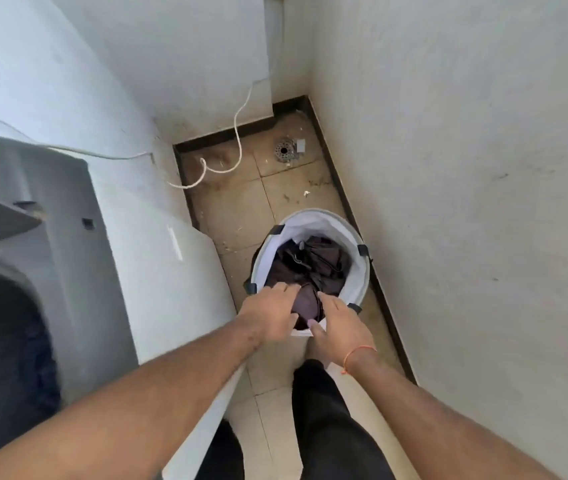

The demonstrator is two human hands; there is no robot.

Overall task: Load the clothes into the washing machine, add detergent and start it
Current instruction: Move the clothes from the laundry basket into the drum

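- The washer [50, 237] stands on the left, lid up. Its drum [1, 358] looks dark. I cannot tell what is inside.
- The basket [313, 220] sits on the floor [241, 209] by the right wall, with dark clothes [310, 265] in it.
- The left hand [268, 311] and right hand [339, 327] are close together at the near rim, fingers curled on one dark piece.
- Loading is not done. Soap and starting are left.

Clothes [313, 263] lie in the basket [320, 218] (right of the washing machine [67, 209]), on the floor [237, 206].
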